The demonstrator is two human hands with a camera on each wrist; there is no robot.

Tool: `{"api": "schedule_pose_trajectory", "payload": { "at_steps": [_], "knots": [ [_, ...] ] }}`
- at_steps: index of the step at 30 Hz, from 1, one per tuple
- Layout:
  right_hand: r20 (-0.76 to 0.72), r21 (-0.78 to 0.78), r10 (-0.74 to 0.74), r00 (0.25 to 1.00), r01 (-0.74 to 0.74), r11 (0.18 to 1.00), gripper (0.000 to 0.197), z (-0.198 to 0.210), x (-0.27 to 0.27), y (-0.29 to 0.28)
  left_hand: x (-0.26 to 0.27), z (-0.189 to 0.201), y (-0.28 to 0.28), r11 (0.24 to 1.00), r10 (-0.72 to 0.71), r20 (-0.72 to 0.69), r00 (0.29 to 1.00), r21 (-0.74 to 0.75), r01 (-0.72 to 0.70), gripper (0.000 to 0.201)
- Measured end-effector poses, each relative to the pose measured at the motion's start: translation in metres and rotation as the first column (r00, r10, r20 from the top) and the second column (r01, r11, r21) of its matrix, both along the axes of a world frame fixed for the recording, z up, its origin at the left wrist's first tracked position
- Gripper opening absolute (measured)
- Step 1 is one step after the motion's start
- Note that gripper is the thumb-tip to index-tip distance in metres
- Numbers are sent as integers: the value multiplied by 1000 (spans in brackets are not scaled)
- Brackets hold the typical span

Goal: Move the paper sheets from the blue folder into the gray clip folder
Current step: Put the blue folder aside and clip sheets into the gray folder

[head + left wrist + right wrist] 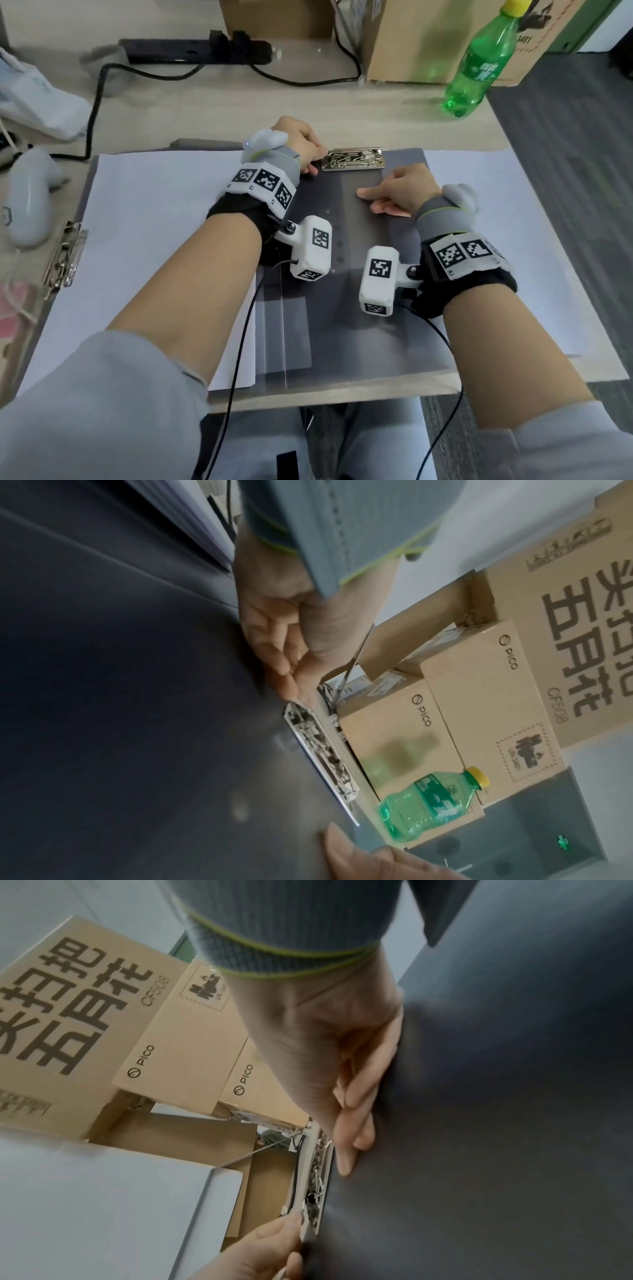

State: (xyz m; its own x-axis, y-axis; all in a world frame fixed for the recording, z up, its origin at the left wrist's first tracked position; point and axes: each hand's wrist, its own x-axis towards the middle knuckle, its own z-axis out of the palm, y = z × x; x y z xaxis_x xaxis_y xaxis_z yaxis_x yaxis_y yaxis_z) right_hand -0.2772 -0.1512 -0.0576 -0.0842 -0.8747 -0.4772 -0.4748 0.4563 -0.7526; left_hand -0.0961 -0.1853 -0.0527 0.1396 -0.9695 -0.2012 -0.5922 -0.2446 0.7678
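At a pale wooden desk (pixel 359 113), my two hands work at the top of the flat gray clip folder (pixel 346 274), which lies open in front of me with its dark inner board facing up. My left hand (pixel 301 144) sits at the left end of the folder's shiny metal spring clip (pixel 354 159); its fingertips (pixel 291 688) are bunched together against the end of the clip, though I cannot tell whether they actually pinch a lever or only press it. My right hand (pixel 404 192) rests on the gray board just below the clip's right end, fingers (pixel 349 1150) held straight and close together, tips pressed flat on the surface and holding nothing.

White paper sheets (pixel 154 219) lie to my left in a stack on a second board, touching the gray folder's left edge, with a metal clip (pixel 65 253) at that board's outer side. More white paper (pixel 496 219) spreads out from under the gray folder on my right. Whether either board is the blue folder I cannot tell.

Beyond the folder stand a green plastic bottle with a yellow cap (pixel 479 65), brown cardboard boxes (pixel 421 41) and a black power strip (pixel 195 51) with its cable. A light gray handheld controller (pixel 30 195) lies at the far left.
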Motion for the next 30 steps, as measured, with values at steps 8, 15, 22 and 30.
{"api": "schedule_pose_trajectory", "payload": {
  "at_steps": [8, 15, 22, 30],
  "knots": [
    [9, 9, -24, 1000, 24, 1000, 40, -3, 2, -1, -10, 3, -11, 996, -49, 59, 997, 74, 45, 29],
    [21, -6, -37, 999, 37, 999, 40, -1, 3, 2, -7, 1, -4, 996, -81, 31, 996, -30, 81, 28],
    [37, 9, -39, 999, 39, 999, 40, -1, 1, 2, -29, 31, -21, 985, -100, 12, 995, -139, 101, 25],
    [23, 1, 2, 1000, -2, 1000, 43, -5, -2, -1, -61, 33, -26, 909, -384, 93, 919, -136, 393, 22]
  ]
}}
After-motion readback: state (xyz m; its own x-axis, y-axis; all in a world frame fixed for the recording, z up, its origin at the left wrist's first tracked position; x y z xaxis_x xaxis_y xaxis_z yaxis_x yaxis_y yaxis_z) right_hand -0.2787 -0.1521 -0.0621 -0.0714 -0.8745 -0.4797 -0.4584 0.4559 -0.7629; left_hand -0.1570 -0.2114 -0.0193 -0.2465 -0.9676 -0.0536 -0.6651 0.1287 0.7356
